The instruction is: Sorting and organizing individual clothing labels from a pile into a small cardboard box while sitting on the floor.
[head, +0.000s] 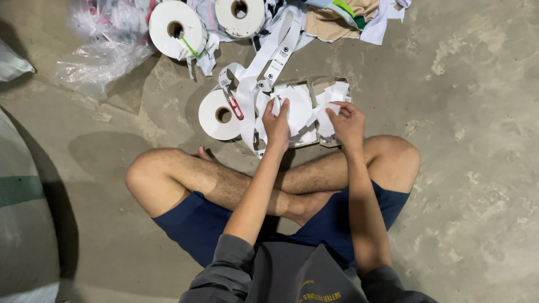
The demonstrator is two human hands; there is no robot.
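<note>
- A person sits cross-legged on a bare concrete floor (477, 168), seen from above, in blue shorts and a grey top.
- Far left, a pale sack (22, 224) with a green band fills the frame edge.
- Top left, crumpled clear plastic (106, 50) lies on the floor.
- Beside it, two white rolls of label tape lie flat at the top: one roll (174, 28) with a green clip on it, and a second roll (240, 17) to its right.
- A third roll (218, 115) lies just ahead of the left knee, with a red-handled snipper (233, 105) resting on its right edge.
- A long white printed tape (275, 50) runs from the top rolls down in loops towards the hands.
- The left hand (276, 120) is raised with fingers together, pinching a small white cut label (279, 106) between thumb and fingertips; the label stands just above the hand.
- A low cardboard tray (323, 85) sits right in front of the crossed shins, under and beyond both hands, filled with a loose pile of white labels (303, 109).
- The right hand (348, 120) is curled, fingertips pressed on labels in the tray's right part; whether it pinches one I cannot tell.
- Top right, folded cloth (342, 19) in tan, white and green lies behind the tray.
</note>
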